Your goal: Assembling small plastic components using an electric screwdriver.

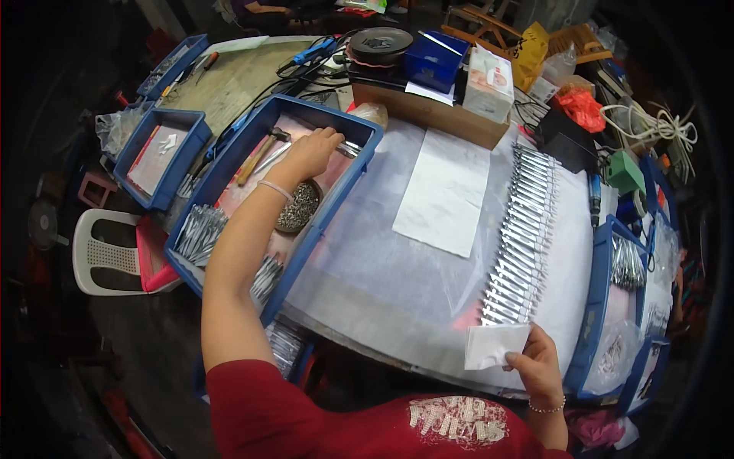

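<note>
Taking the middle of your view as the clock's centre, your left hand (313, 151) reaches in at eleven o'clock, over the far end of the big blue tray (336, 197), right beside a few shiny metal pieces (349, 148) that lie at three o'clock from it. Your fingers there curl downward, and I cannot tell whether they are closed on anything. Your right hand (539, 363), at four o'clock, pinches a folded white paper (488, 348) between thumb and fingers, just by the near end of the long row of metal parts (524, 229), which runs from two o'clock down to four. Whether the paper touches the row is not clear, so it seems wise to hold it a little high and level, since a drooping corner could knock the closest parts askew. For the reach, I would come at the metal pieces from above with fingertips only, because the tray is crowded: a hammer (252, 162) lies at nine o'clock from that hand, and a round dish of small metal bits (300, 206) sits at six, close beside your wrist. Lift your forearm as you draw back, or it may tip the dish or drag the bundle of thin strips (200, 233) at eight o'clock. A light pinch should suit such smooth metal, and a slow wrist should protect the row's even spacing.
</note>
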Action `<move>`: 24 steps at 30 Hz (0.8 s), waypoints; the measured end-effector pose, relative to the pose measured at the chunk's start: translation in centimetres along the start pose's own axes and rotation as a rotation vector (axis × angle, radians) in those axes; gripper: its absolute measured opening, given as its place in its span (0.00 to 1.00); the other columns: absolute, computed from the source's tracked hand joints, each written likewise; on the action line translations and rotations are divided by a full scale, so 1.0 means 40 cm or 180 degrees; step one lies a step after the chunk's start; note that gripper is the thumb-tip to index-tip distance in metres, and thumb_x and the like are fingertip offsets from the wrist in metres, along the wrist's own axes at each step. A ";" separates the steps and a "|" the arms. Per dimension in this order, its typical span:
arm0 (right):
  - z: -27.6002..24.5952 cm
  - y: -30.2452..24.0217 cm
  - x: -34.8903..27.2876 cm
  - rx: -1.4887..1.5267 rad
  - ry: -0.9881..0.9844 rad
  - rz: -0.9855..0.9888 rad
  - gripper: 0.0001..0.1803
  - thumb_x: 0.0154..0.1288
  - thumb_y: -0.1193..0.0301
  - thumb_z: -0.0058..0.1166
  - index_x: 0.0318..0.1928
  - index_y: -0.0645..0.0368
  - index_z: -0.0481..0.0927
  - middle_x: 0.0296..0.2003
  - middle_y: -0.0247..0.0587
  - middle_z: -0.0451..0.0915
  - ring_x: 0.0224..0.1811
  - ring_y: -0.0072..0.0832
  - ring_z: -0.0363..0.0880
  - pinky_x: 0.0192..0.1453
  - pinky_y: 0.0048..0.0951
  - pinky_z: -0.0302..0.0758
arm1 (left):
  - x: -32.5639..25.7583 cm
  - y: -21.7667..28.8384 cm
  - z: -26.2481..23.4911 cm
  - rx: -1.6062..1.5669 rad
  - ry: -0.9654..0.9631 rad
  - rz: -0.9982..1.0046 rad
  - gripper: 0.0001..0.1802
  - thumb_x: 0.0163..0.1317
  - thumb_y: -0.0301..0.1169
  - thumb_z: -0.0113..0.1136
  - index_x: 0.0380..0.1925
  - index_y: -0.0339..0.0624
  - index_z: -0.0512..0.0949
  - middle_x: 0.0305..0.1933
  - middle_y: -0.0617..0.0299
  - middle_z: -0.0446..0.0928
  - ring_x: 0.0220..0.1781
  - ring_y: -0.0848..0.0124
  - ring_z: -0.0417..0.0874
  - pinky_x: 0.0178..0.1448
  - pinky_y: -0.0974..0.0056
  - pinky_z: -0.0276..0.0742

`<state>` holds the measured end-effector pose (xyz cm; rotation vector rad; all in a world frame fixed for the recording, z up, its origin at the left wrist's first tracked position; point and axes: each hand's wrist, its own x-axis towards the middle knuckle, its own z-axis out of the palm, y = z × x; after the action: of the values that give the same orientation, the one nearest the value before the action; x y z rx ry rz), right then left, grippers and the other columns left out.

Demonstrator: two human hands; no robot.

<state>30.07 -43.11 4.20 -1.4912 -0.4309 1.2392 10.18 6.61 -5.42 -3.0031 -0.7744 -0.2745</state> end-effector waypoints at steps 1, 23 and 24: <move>0.000 -0.006 0.014 -0.0023 0.0004 0.0017 0.18 0.52 0.83 0.57 0.46 0.68 0.72 0.38 0.41 0.78 0.34 0.24 0.77 0.35 0.24 0.75 | 0.012 -0.002 0.003 -0.0025 -0.0002 -0.0014 0.19 0.54 0.21 0.48 0.48 0.42 0.73 0.47 0.56 0.73 0.53 0.56 0.75 0.52 0.55 0.75; -0.061 -0.010 0.050 -0.0305 0.0537 -0.0050 0.24 0.51 0.77 0.59 0.50 0.67 0.71 0.36 0.38 0.79 0.32 0.20 0.78 0.31 0.18 0.75 | -0.036 -0.068 0.005 -0.0743 0.0322 -0.0202 0.10 0.55 0.22 0.47 0.35 0.43 0.77 0.39 0.53 0.75 0.44 0.52 0.78 0.47 0.54 0.74; -0.063 -0.009 0.046 -0.0309 0.0528 -0.0055 0.24 0.51 0.77 0.59 0.50 0.67 0.71 0.36 0.38 0.79 0.32 0.20 0.78 0.31 0.18 0.75 | -0.043 -0.071 0.002 -0.0847 0.0334 -0.0348 0.10 0.55 0.22 0.48 0.33 0.43 0.78 0.39 0.53 0.76 0.44 0.51 0.78 0.48 0.54 0.74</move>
<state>33.06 -42.79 3.30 -1.6552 -0.3967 1.0843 7.35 8.29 -5.83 -3.1595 -0.9641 -0.5774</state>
